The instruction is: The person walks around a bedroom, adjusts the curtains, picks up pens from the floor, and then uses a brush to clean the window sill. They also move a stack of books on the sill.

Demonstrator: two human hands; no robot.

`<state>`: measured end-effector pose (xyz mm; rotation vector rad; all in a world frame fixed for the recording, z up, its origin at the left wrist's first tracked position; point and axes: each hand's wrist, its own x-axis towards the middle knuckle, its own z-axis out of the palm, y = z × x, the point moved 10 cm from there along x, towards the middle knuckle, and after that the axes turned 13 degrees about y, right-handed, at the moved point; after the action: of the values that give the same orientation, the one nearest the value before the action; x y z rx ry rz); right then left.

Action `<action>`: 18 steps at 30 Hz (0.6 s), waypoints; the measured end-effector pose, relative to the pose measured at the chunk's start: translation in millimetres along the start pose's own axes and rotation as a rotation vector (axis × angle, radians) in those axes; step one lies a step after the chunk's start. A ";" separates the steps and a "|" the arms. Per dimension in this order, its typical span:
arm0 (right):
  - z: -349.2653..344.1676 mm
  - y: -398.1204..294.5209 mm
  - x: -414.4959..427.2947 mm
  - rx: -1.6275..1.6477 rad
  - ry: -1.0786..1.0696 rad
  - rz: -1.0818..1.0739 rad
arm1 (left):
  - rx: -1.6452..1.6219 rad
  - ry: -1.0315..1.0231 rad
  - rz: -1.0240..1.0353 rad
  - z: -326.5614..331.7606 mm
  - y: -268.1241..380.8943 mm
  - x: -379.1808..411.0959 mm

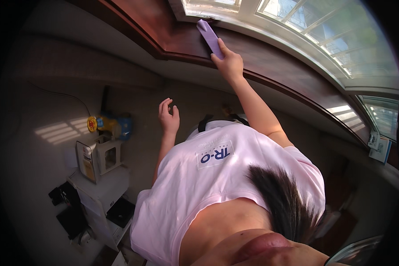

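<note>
My right hand [231, 63] holds a folded lavender cloth [208, 36] by its near end, thumb on one side and fingers on the other. The cloth lies over the reddish-brown wooden windowsill [262, 55], its far end up against the white window frame [249, 25]. My left hand [169, 117] hangs in the air below the sill's edge, fingers loosely bent and apart, with nothing in it.
A white cabinet [101, 181] on the left bears a light-coloured box-like object [108, 154]. Near it is a blue and yellow object [114, 124], possibly a toy. Black items [69, 216] lie beside the cabinet. Small items [380, 149] stand at the sill's right end.
</note>
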<state>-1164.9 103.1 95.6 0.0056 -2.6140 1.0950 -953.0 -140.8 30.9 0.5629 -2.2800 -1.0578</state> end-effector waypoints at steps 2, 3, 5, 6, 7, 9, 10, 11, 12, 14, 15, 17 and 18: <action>6.2 -20.3 1.7 0.144 -0.142 -0.047 | -0.006 0.006 -0.024 -6.1 -9.0 -7.4; 3.1 -27.3 2.2 0.215 -0.123 -0.098 | -0.006 0.015 -0.033 -8.7 -10.0 -9.3; -11.7 -28.1 2.6 -0.003 0.084 -0.173 | -0.006 0.038 -0.045 -14.7 -15.6 -8.7; -20.2 -27.4 1.2 -0.116 0.185 -0.208 | -0.006 0.050 -0.053 -17.4 -17.5 -10.4; -18.3 -24.7 4.6 -0.244 0.194 -0.214 | -0.006 0.061 -0.060 -19.4 -19.4 -12.0; 4.9 -30.0 13.2 -0.265 0.045 -0.308 | 0.001 0.043 -0.062 -18.6 -17.0 -13.2; 16.2 -30.3 17.5 -0.156 -0.066 -0.285 | 0.005 0.031 -0.062 -19.6 -14.5 -14.3; 25.6 -32.3 21.9 -0.047 -0.175 -0.259 | 0.006 0.024 -0.064 -20.0 -13.1 -17.0; 32.9 -40.0 23.5 0.067 -0.283 -0.237 | 0.009 0.023 -0.064 -20.4 -12.2 -16.1; 24.0 -46.4 21.7 0.254 -0.332 -0.145 | 0.011 0.032 -0.063 -23.8 -14.8 -13.2; 7.6 -52.2 18.5 0.142 -0.276 -0.149 | 0.009 0.041 -0.069 -25.1 -16.2 -16.0; 3.9 -39.6 26.0 0.039 -0.115 -0.090 | 0.014 0.043 -0.074 -25.5 -18.5 -20.6; -0.6 -33.7 28.4 -0.014 -0.031 -0.056 | 0.021 0.032 -0.071 -24.7 -17.7 -22.0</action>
<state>-1187.7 82.9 127.4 0.0932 -2.6318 1.0656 -918.1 -152.4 23.3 0.6695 -2.2601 -1.0527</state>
